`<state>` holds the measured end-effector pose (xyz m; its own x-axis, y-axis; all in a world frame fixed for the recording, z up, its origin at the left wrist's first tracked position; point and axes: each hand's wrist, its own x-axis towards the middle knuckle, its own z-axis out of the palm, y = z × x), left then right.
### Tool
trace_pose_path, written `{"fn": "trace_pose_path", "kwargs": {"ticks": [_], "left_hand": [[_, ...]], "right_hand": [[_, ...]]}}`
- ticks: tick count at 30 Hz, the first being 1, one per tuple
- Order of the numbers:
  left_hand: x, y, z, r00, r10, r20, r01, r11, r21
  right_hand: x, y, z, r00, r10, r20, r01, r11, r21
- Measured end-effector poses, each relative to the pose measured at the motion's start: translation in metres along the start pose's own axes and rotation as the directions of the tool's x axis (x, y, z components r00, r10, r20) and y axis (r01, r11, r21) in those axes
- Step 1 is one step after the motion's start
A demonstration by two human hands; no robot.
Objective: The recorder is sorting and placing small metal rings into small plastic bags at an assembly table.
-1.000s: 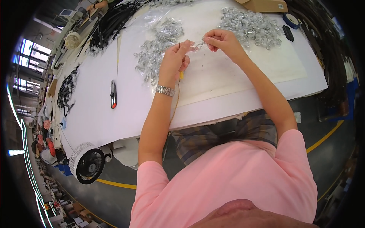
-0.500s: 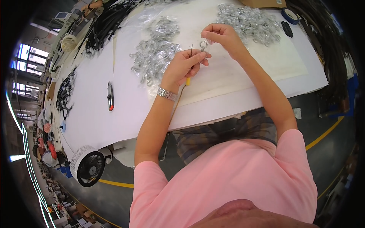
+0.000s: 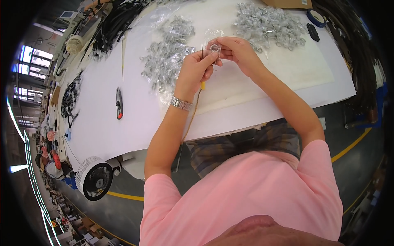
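Observation:
Pinched in my left hand is a small silver metal ring piece. The same hand keeps a thin pointed tool with a yellow handle in its curled fingers, its dark tip sticking up and a cord hanging below. My right hand is closed at the far side of the ring, its fingertips on a thin clear plastic bag. The bag lies over or around the ring; which of the two I cannot tell. My hands touch or nearly touch above the white-covered table.
Piles of clear-wrapped metal pieces lie left and right of my hands. A box cutter rests on the left. Farther out are black straps, a blue tape roll, a black object and a fan.
My right hand has come left and down to meet my left hand. The clear bag now shows spread at the ring. My left hand has shifted slightly left.

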<state>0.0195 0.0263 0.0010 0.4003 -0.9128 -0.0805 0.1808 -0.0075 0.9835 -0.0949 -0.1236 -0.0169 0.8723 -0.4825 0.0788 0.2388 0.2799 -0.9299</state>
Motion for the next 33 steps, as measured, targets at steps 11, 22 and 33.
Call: {"fn": "trace_pose_path", "kwargs": {"ticks": [11, 22, 33], "left_hand": [[-0.005, 0.003, 0.001, 0.992, 0.039, -0.123, -0.029, 0.996, 0.079], [-0.005, 0.006, 0.001, 0.954, 0.101, -0.283, -0.112, 0.993, -0.024], [-0.008, 0.006, 0.007, 0.909, 0.225, -0.351, -0.188, 0.973, 0.135]], "right_hand": [[-0.003, 0.002, -0.005, 0.992, 0.123, -0.007, -0.121, 0.983, 0.135], [-0.003, -0.001, -0.003, 0.985, 0.108, -0.135, -0.094, 0.990, 0.108], [-0.003, 0.001, 0.000, 0.991, 0.054, -0.125, -0.047, 0.997, 0.056]]}}
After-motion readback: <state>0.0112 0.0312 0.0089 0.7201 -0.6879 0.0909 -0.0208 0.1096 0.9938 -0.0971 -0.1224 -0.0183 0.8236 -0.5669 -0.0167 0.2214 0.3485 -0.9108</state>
